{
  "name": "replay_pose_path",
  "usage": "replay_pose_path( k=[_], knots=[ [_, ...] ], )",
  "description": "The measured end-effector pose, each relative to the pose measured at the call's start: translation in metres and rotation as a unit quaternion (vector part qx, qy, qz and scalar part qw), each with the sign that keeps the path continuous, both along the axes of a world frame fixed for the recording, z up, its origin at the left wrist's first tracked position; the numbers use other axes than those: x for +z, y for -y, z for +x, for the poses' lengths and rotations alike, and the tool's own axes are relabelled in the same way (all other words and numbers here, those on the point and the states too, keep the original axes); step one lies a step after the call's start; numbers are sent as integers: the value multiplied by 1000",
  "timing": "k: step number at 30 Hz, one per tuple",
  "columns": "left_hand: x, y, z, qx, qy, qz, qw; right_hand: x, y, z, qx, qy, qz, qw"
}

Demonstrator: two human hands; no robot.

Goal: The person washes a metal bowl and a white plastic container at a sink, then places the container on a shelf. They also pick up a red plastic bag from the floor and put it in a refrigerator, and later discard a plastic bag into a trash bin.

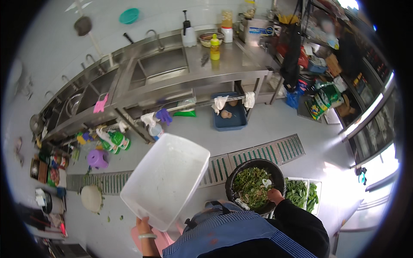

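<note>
My left hand (143,225), with a pale bangle on the wrist, grips the near edge of a translucent white plastic tub (166,180). The tub is tilted, and only a few dark specks show on it. My right hand (275,196) is at the right inner side of a black-lined waste bin (229,185), its fingers partly hidden; whether it grips the rim or some scraps I cannot tell. Leafy vegetable scraps (251,183) fill much of the bin, with some white pieces among them. Right beside the bin, white plastic baskets (317,206) hold green leaves (295,192).
A slotted floor drain (267,150) crosses behind the bin. Beyond it runs a steel sink counter (232,61) with a blue tub (229,124) below. On the left are a purple stool (97,158) and a round pale object (91,198); something pink (158,240) is under the white tub.
</note>
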State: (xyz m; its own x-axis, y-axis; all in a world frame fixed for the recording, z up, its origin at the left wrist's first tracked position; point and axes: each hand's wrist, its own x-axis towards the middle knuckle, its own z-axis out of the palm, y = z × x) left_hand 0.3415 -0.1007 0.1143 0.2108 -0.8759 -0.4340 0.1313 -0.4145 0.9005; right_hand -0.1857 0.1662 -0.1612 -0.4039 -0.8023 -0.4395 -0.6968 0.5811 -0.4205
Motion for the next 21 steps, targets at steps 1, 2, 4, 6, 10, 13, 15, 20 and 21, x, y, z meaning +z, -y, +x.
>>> replay_pose_path(
  k=[1, 2, 4, 6, 10, 13, 15, 20, 21],
  knots=[
    [2, 28, -13, -20, -17, -28, 999, 0, -7, -3, 47, -72, 52, 995],
    [7, 52, -26, -44, -21, -31, 998, 3, -12, -4, 102, -90, 67, 988],
    [16, 97, -57, -83, -29, -34, 996, 14, -27, -4, 279, -209, 200, 916],
    [22, 134, -93, -110, -50, -39, 992, 21, -34, -6, 278, -189, 214, 917],
    [27, 195, -172, -161, -103, -44, 981, 0, -27, -37, 173, -69, 215, 959],
    [26, 242, -241, -197, -135, -52, 970, -31, 5, -91, 43, 5, 214, 976],
    [27, 274, -291, -216, -146, -55, 964, -35, 42, -133, -141, 67, 140, 978],
    [40, 340, -414, -261, -182, -57, 946, 50, 198, -253, -402, 140, -157, 891],
    [43, 351, -436, -277, -188, -54, 941, 80, 227, -272, -443, 159, -212, 856]
  ],
)
